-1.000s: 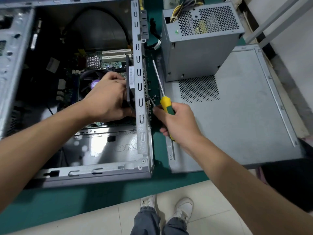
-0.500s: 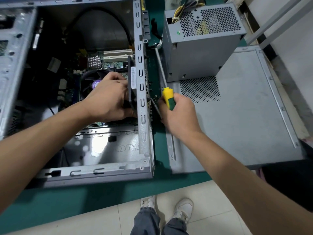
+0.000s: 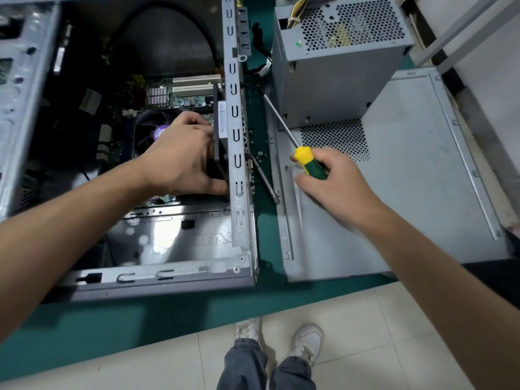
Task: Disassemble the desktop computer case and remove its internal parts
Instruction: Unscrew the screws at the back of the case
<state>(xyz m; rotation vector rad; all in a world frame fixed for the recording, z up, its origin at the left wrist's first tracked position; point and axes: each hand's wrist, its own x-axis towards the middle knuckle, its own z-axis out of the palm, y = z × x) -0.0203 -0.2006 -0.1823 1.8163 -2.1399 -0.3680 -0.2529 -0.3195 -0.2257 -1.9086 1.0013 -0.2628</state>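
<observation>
The open grey computer case lies on the green table, its motherboard and CPU cooler fan exposed. My left hand reaches inside and grips a black rear fan that stands against the case's right wall. My right hand is outside the case, over the removed side panel. It holds a screwdriver with a yellow and green handle; the shaft points up and left, away from the case. A second thin metal tool lies between case and panel.
The removed grey power supply stands on the side panel at the back right, its cables trailing. Small screws lie on the green table beside the case wall. My legs and white shoes show below the table edge.
My right hand has moved right with the screwdriver, away from the case's wall and over the side panel. My left hand has kept its grip on the black fan.
</observation>
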